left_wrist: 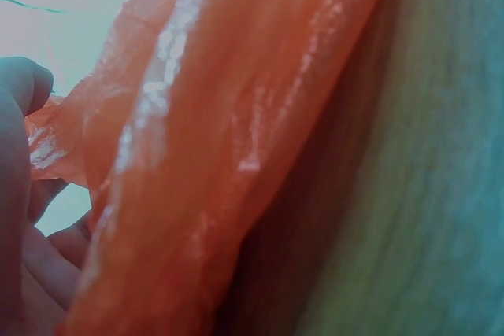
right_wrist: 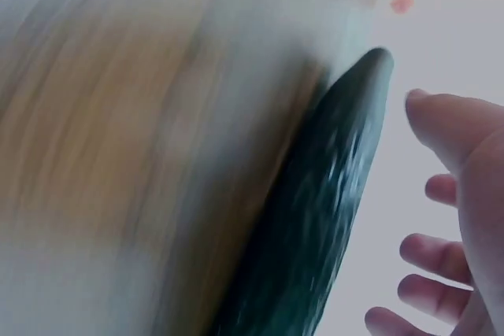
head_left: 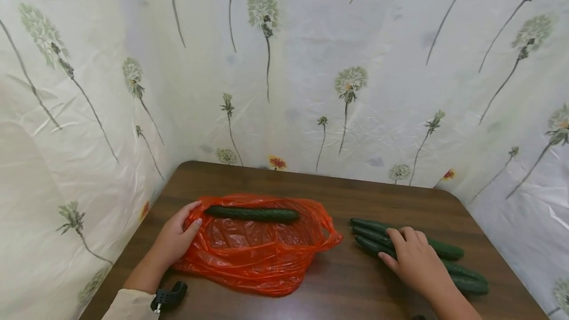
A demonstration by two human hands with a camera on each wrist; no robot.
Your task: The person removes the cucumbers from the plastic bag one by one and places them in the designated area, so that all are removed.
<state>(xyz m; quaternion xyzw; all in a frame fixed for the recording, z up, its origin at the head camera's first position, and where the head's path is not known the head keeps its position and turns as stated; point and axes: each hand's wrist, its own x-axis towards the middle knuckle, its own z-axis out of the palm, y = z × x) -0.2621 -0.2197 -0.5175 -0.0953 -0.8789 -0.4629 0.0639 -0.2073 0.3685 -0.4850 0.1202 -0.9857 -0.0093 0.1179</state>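
A red plastic bag (head_left: 253, 273) lies spread with its mouth open on the table. One long green cucumber (head_left: 253, 214) rests in the bag's opening, along the far side. At the bag's left end, my left hand (head_left: 177, 236) holds the edge; the left wrist view shows the thin red film (left_wrist: 197, 155) between thumb and fingers. On the right, three cucumbers (head_left: 446, 250) lie side by side, slanting. My right hand (head_left: 418, 263) is over their middle with fingers spread. In the right wrist view its thumb and fingers stand apart from the nearest cucumber (right_wrist: 307, 218).
The brown wooden table (head_left: 338, 290) has rounded far corners. A pale curtain-like sheet (head_left: 302, 63) printed with dandelions stands behind and at both sides. A black strap device (head_left: 170, 298) sits on the left wrist, by the sleeve (head_left: 131, 305).
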